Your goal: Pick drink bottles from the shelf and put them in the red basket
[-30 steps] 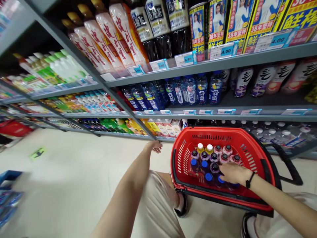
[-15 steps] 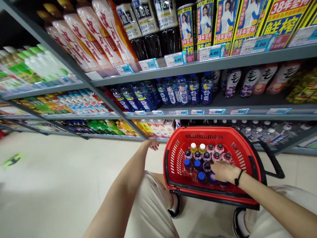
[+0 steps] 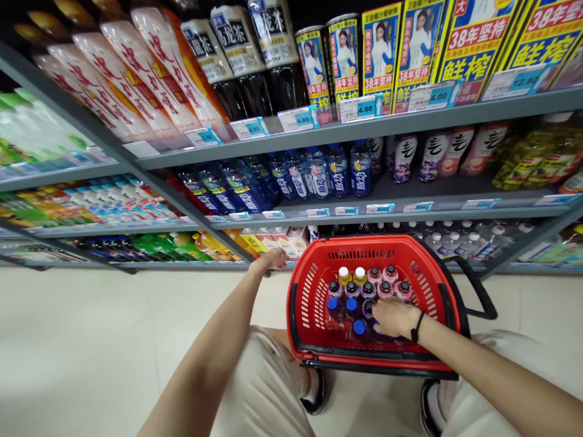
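Observation:
A red plastic shopping basket (image 3: 346, 246) with black trim stands between my knees. In it several small drink bottles stand upright, with white, black and blue caps. My right hand (image 3: 395, 317) is down in the basket, its fingers curled round the top of a blue-capped bottle (image 3: 378, 328) that it mostly covers. Beside it are another blue-capped bottle (image 3: 360, 329) and a black-capped bottle (image 3: 368, 308). My left hand (image 3: 275, 259) hovers left of the basket rim, in front of the lowest shelf, fingers loosely apart and holding nothing.
Shelves (image 3: 291, 220) of drinks run across ahead. Blue bottles (image 3: 316, 173) and purple-labelled bottles (image 3: 404, 159) line the middle shelf; yellow cartons (image 3: 380, 57) stand above. The basket's black handle (image 3: 483, 303) juts out right. Pale floor (image 3: 91, 352) extends left.
The view has shifted, so the basket and both hands appear further left and the shelves lower. My right hand stays over the same bottles; my left hand stays beside the basket.

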Demonstrator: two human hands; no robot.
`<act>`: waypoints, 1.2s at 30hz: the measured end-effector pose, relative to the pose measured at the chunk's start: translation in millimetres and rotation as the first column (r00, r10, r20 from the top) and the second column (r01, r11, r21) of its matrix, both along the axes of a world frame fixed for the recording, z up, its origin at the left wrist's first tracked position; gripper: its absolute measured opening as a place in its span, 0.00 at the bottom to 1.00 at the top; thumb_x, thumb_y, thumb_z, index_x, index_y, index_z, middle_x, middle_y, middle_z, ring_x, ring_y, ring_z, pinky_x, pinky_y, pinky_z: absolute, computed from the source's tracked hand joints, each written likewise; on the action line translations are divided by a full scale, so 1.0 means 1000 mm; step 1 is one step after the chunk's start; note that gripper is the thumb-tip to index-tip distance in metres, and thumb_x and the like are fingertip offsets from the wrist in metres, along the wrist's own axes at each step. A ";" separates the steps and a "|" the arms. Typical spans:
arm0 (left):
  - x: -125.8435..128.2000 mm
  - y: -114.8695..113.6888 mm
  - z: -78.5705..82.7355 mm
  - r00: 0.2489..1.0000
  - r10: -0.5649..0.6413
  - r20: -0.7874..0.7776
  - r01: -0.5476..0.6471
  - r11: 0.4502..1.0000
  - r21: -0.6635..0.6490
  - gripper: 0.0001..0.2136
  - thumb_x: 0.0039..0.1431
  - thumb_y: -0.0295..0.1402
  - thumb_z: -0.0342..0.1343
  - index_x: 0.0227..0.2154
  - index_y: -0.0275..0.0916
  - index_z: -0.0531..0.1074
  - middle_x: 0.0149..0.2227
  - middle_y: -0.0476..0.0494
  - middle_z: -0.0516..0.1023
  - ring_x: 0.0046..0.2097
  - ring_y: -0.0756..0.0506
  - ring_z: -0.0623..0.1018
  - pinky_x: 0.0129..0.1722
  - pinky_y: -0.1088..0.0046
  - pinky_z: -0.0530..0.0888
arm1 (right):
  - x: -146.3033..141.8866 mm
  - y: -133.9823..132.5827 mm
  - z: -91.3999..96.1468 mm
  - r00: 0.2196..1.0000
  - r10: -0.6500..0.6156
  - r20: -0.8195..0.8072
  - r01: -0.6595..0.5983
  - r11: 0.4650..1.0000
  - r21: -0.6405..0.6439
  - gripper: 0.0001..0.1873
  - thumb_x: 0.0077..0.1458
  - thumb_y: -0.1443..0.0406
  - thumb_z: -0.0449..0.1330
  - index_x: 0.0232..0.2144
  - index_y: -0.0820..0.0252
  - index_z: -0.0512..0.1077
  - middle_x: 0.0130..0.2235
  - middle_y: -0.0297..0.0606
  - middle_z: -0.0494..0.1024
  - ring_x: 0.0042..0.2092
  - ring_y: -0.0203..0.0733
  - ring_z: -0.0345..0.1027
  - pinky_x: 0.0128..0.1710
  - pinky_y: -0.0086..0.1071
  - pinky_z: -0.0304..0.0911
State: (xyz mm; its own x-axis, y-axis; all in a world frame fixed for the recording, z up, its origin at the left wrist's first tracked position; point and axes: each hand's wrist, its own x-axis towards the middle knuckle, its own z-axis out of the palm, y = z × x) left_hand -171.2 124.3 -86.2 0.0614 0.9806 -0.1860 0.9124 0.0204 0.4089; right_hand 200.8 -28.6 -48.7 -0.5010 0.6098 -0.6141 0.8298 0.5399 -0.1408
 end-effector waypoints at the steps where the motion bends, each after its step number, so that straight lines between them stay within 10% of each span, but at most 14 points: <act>1: 0.008 0.005 0.011 1.000 -0.022 -0.008 0.022 0.999 0.031 0.14 0.68 0.42 0.57 0.38 0.33 0.74 0.35 0.46 0.76 0.33 0.49 0.76 0.36 0.70 0.76 | -0.001 0.000 -0.001 1.000 0.003 -0.004 -0.003 1.000 0.004 0.21 0.63 0.64 0.58 0.52 0.76 0.76 0.51 0.61 0.78 0.54 0.60 0.74 0.51 0.42 0.69; 5: 0.050 0.021 0.057 0.996 -0.090 -0.025 0.093 0.963 0.251 0.13 0.68 0.39 0.54 0.33 0.34 0.74 0.29 0.46 0.76 0.32 0.48 0.76 0.39 0.69 0.74 | -0.003 -0.003 -0.003 0.999 0.023 -0.023 -0.023 1.000 0.014 0.20 0.63 0.63 0.58 0.50 0.76 0.77 0.50 0.61 0.78 0.53 0.60 0.75 0.50 0.44 0.70; 10: 0.112 0.047 0.109 0.997 -0.061 0.038 0.025 0.794 0.608 0.11 0.66 0.36 0.48 0.40 0.38 0.74 0.39 0.43 0.80 0.42 0.43 0.79 0.48 0.68 0.72 | -0.004 -0.005 -0.006 0.999 0.034 -0.033 -0.034 0.999 0.011 0.18 0.62 0.63 0.59 0.48 0.74 0.78 0.49 0.60 0.79 0.52 0.59 0.76 0.49 0.44 0.71; 17: 0.145 0.141 0.160 0.983 0.081 0.162 -0.177 0.618 0.766 0.26 0.53 0.32 0.65 0.53 0.28 0.66 0.61 0.24 0.66 0.67 0.26 0.59 0.69 0.50 0.51 | 0.001 0.003 -0.005 0.997 0.012 -0.073 -0.009 0.999 0.041 0.19 0.62 0.62 0.59 0.47 0.74 0.78 0.48 0.60 0.80 0.50 0.58 0.77 0.47 0.43 0.71; 23: 0.153 0.188 0.156 0.954 0.118 0.277 -0.284 0.662 0.694 0.29 0.49 0.33 0.69 0.51 0.27 0.65 0.57 0.21 0.70 0.63 0.27 0.67 0.64 0.54 0.61 | 0.005 0.010 -0.005 0.997 0.003 -0.080 0.001 0.999 0.050 0.17 0.62 0.63 0.59 0.45 0.72 0.79 0.47 0.59 0.80 0.50 0.57 0.77 0.46 0.42 0.71; 29: 0.152 0.156 0.141 0.940 0.051 0.339 -0.298 0.608 0.736 0.31 0.47 0.35 0.70 0.54 0.35 0.66 0.60 0.31 0.70 0.62 0.34 0.70 0.63 0.60 0.66 | 0.002 0.008 -0.006 0.995 0.019 -0.094 -0.014 0.999 0.044 0.18 0.62 0.62 0.58 0.46 0.72 0.79 0.48 0.59 0.80 0.49 0.56 0.77 0.46 0.43 0.72; 36: 0.153 0.123 0.138 0.921 0.011 0.389 -0.285 0.700 0.655 0.26 0.42 0.41 0.72 0.44 0.34 0.74 0.41 0.39 0.81 0.44 0.37 0.81 0.47 0.63 0.77 | 0.004 0.008 -0.006 0.994 0.018 -0.107 -0.014 0.999 0.035 0.19 0.61 0.63 0.59 0.47 0.73 0.79 0.47 0.60 0.80 0.51 0.58 0.77 0.48 0.44 0.72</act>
